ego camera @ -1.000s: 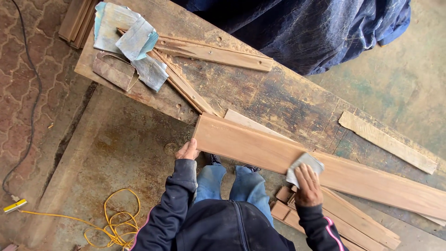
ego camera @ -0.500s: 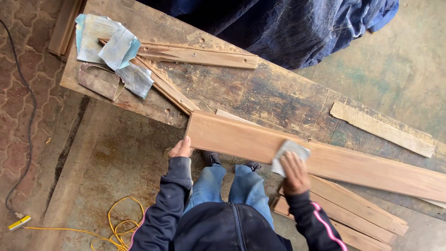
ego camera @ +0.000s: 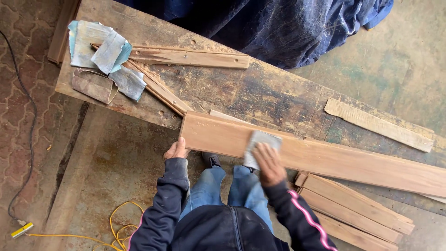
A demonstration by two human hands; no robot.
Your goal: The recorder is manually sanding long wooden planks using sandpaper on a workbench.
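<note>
A long reddish wooden plank point(ego camera: 325, 160) lies along the near edge of a worn workbench point(ego camera: 260, 93). My right hand point(ego camera: 268, 163) presses a grey sheet of sandpaper point(ego camera: 260, 143) flat on the plank, a little right of its left end. My left hand point(ego camera: 176, 149) grips the plank's near left corner, fingers curled under the edge. My dark sleeves and blue jeans show below.
Used sandpaper sheets point(ego camera: 102, 58) and split wood strips point(ego camera: 186, 56) lie at the bench's far left. A pale strip point(ego camera: 376, 124) rests at the right. Stacked boards point(ego camera: 353, 209) sit below the plank, a blue tarp point(ego camera: 288, 23) behind, a yellow cord point(ego camera: 116, 223) on the floor.
My right hand has slid the sandpaper leftward along the plank, from about its middle toward the left end. My left hand has stayed on the corner.
</note>
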